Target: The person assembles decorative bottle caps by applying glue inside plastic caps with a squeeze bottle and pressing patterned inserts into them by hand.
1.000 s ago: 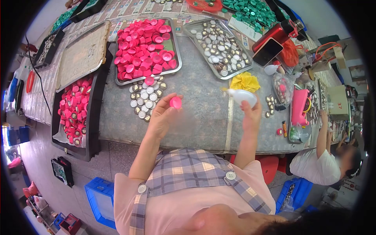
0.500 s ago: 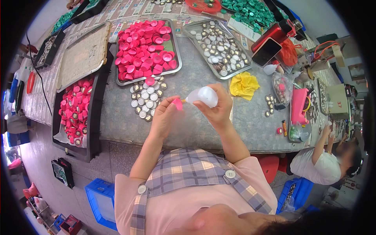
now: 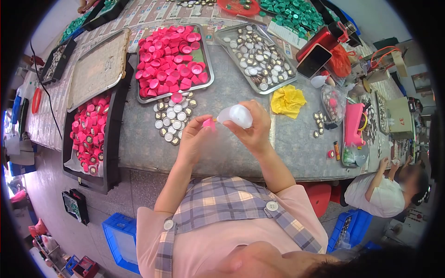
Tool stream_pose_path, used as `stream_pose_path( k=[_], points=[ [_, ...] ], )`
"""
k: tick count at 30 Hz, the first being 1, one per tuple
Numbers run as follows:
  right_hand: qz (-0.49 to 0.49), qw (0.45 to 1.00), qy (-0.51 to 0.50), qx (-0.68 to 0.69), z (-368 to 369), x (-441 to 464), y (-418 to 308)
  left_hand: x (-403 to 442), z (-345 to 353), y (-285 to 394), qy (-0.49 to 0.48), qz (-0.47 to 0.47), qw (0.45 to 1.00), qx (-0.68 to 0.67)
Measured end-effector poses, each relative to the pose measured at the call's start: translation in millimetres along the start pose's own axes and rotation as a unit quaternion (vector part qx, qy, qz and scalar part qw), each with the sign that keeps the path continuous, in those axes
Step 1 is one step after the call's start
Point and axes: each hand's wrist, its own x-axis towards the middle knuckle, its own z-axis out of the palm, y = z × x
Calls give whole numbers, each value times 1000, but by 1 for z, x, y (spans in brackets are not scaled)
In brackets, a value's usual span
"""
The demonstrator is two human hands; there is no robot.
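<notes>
Between the fingertips of my left hand is a pink fluted cap, held above the table. My right hand grips a white squeeze bottle, tilted so its yellowish tip meets the cap's edge; whether anything comes out cannot be seen. Just beyond my left hand lies a loose pile of silvery round metal pieces, with one pink cap on it. Behind that pile stands a metal tray of pink caps.
Another metal tray holds more round pieces. A yellow cloth, a phone and a red flask are to the right. At left, a black crate contains pink pieces. A co-worker sits at the far right.
My right hand and the bottle have shifted slightly left, with the bottle tipped a little differently. The pink cap in my left hand has turned and moved slightly left.
</notes>
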Motion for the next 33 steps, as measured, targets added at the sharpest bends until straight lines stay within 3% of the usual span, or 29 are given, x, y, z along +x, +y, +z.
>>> stream_pose_path(
  k=[4, 12, 14, 15, 16, 17, 18, 22, 24, 26, 28, 29, 31, 33],
  points=[
    [0, 1000, 14, -1, -4, -4, 4, 1, -2, 1, -28, 60, 996, 53],
    [214, 945, 199, 144, -61, -42, 60, 9, -19, 9, -45, 222, 953, 203],
    [326, 902, 238, 153, -81, -52, 72, 8, -21, 17, -43, 212, 973, 82],
    [326, 902, 237, 152, -91, -61, 80, 6, -24, 24, -21, 156, 987, -42],
    [339, 909, 235, 65, -99, -71, 91, 8, -31, 28, -20, 156, 987, -43],
    [350, 908, 230, -22, -106, -82, 102, 12, -40, 34, -64, 105, 961, -248],
    [351, 908, 228, -22, -113, -94, 115, 14, -46, 37, -106, 50, 889, -442],
    [392, 875, 181, -219, -120, -110, 134, 17, -59, 35, -101, -23, 802, -588],
    [390, 856, 161, -299, -115, -102, 125, 15, -58, 34, -109, -37, 793, -598],
    [111, 812, 168, -548, -99, -79, 106, 14, -58, 34, -117, -48, 784, -608],
    [81, 908, 139, -388, -69, -58, 93, 12, -58, 33, -106, -47, 796, -595],
    [124, 958, 56, -254, -51, -49, 81, 12, -58, 32, -106, -47, 796, -594],
    [186, 975, -122, -23, -6, -43, 75, 11, -59, 32, -103, -35, 814, -570],
    [112, 969, -218, -30, 41, -35, 56, 9, -58, 33, -104, -23, 826, -554]
  ],
)
